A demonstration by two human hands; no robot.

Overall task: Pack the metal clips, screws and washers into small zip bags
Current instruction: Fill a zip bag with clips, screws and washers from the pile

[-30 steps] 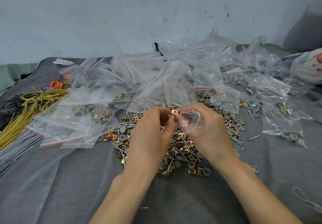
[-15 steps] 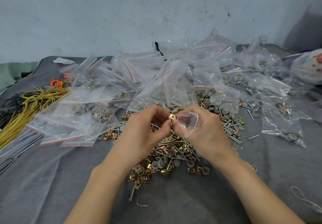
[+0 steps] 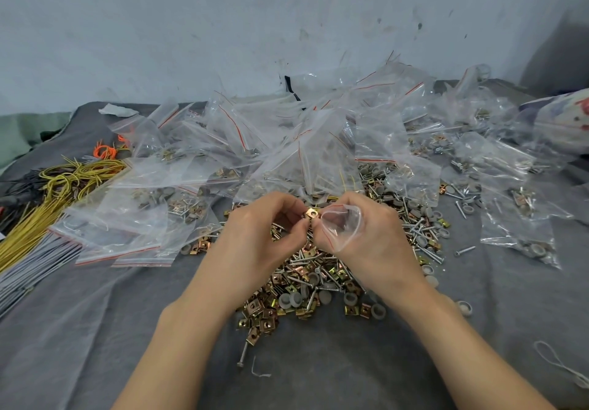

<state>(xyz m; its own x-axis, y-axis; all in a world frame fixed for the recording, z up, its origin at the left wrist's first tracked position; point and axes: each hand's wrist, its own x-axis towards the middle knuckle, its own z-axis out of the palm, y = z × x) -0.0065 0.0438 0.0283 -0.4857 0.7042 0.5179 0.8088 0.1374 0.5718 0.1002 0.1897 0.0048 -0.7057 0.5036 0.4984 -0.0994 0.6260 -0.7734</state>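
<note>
- I'm working over grey cloth (image 3: 95,330), scuffed wall (image 3: 223,43) at 12 o'clock.
- left hand (image 3: 264,234) pinching clip (image 3: 312,213); right hand (image 3: 373,244) gripping zip bag (image 3: 344,226), mouth facing 9 o'clock.

left hand (image 3: 255,234) pinching clip (image 3: 312,213), right hand (image 3: 379,247) holding bag (image 3: 344,226)

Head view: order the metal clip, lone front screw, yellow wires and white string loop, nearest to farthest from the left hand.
1. metal clip, pinched by the left hand.
2. lone screw, front centre.
3. yellow wires, far left.
4. white string loop, far right.
</note>
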